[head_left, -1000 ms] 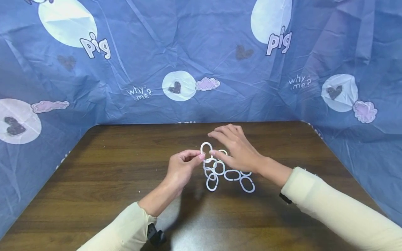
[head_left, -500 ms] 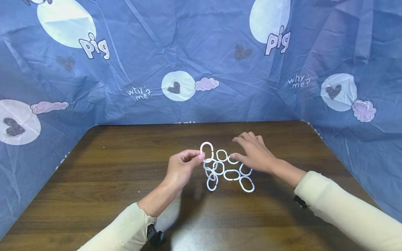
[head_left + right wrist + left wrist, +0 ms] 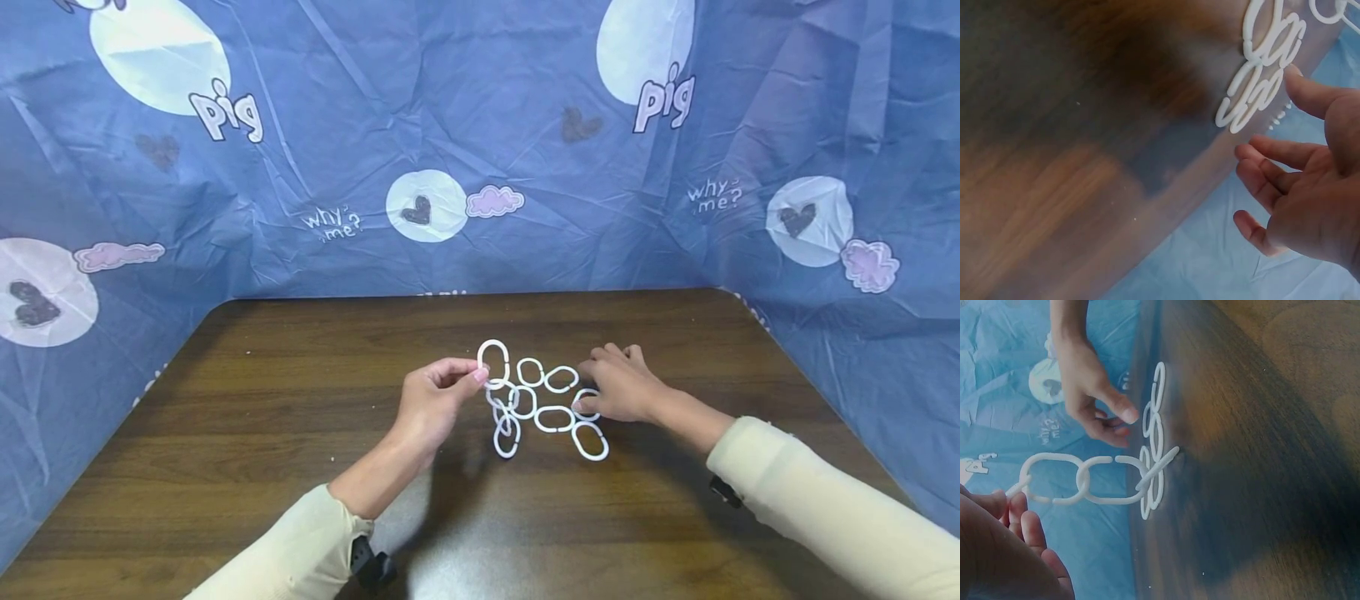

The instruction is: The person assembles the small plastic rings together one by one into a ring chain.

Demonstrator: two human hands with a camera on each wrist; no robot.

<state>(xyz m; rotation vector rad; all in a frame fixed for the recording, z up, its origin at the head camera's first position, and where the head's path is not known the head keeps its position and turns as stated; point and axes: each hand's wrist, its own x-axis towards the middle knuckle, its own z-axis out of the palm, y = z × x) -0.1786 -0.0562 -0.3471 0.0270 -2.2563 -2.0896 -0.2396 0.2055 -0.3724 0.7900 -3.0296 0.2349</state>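
Observation:
My left hand [image 3: 435,404] pinches a white plastic chain link [image 3: 492,342] between thumb and fingertips. More oval links [image 3: 1054,456] hang joined below it, the lowest reaching down to the loose ones on the wood. Over the right side of the loose links, my right hand [image 3: 621,385] hovers with its thumb and fingers apart, partly covering one. In the right wrist view its thumb [image 3: 1304,90] lies right beside a few loose links [image 3: 1229,115], and nothing shows between thumb and fingers. A separate loose link [image 3: 592,458] lies nearest to me, below that hand.
The links lie on a dark brown wooden table [image 3: 300,467]. Behind it and along both sides hangs a blue printed cloth [image 3: 465,100]. Black wrist straps [image 3: 372,567] show at the sleeves [image 3: 825,508].
My right hand has moved right and toward me, away from the hanging chain, uncovering loose links. My left hand keeps its pinch in the same place.

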